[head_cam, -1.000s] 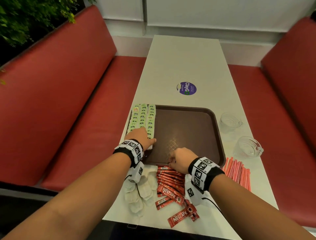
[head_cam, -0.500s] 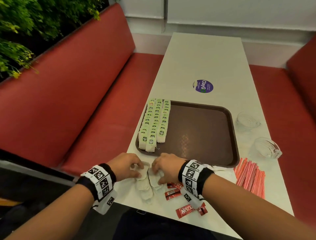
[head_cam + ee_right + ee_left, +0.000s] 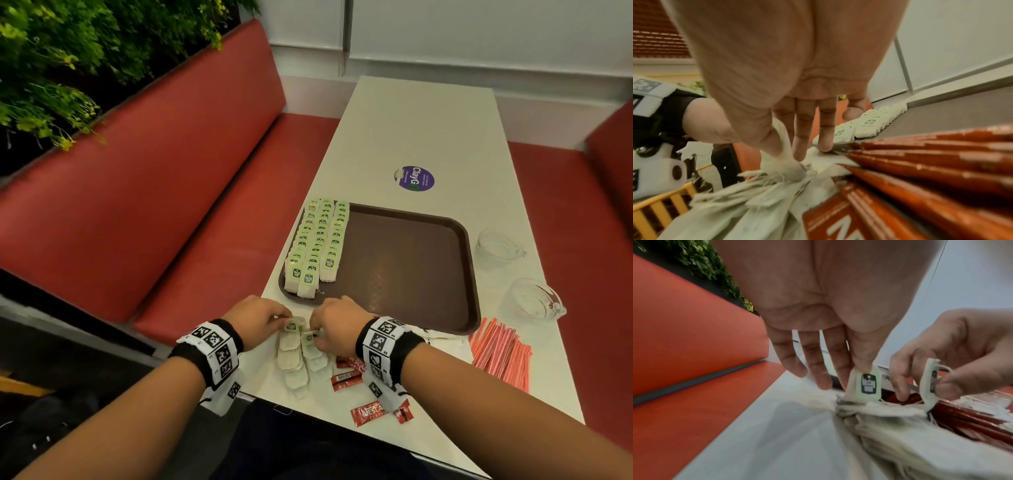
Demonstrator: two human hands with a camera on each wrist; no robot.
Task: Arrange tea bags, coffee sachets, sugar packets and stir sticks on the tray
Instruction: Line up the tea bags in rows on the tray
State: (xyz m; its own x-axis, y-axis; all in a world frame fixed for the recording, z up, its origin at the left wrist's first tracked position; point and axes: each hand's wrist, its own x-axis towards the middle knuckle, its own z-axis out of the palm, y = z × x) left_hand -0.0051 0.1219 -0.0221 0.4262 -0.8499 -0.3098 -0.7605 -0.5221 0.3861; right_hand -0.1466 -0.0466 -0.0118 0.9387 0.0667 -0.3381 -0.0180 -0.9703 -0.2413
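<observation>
While loose tea bags (image 3: 297,356) lie heaped on the surface (image 3: 424,137), each grip pinches one — left hand (image 3: 262,320) a tagged bag (image 3: 867,386), right hand (image 3: 337,323) another (image 3: 928,384) — near the tray (image 3: 404,267).

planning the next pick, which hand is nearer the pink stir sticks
Right. The right hand is just left of the stir sticks, by the tray's near edge; the left hand is beyond it, farther left.

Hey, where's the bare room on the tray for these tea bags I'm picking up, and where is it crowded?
The tray is bare right of the tea bag rows, out to its right rim. The table's near edge is crowded: left hand and right hand each pinch loose tea bags, beside coffee sachets.
</observation>
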